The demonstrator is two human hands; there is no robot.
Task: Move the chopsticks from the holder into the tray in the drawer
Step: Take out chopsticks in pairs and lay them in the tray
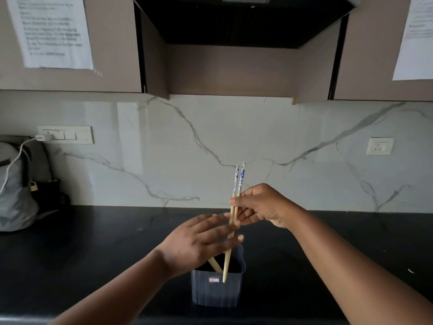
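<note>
Chopsticks are what I am moving, though the widest thing before me is the black counter [93,254], running under a pale marble backsplash [210,148]. A grey bag [14,191] sits at the far left of it. My left hand [199,242] hovers flat above the holder [216,289], a dark blue-grey tub standing on the counter near the front edge; its fingers [218,227] are spread wide and grip nothing that I can see, though they blur. My right hand [262,207] is raised above and just right of the holder, its fingers pinched around a pair of chopsticks [235,207], blue-patterned tops upward, tips low in front of the holder's near wall. More wooden sticks [215,265] lean inside the holder.
</note>
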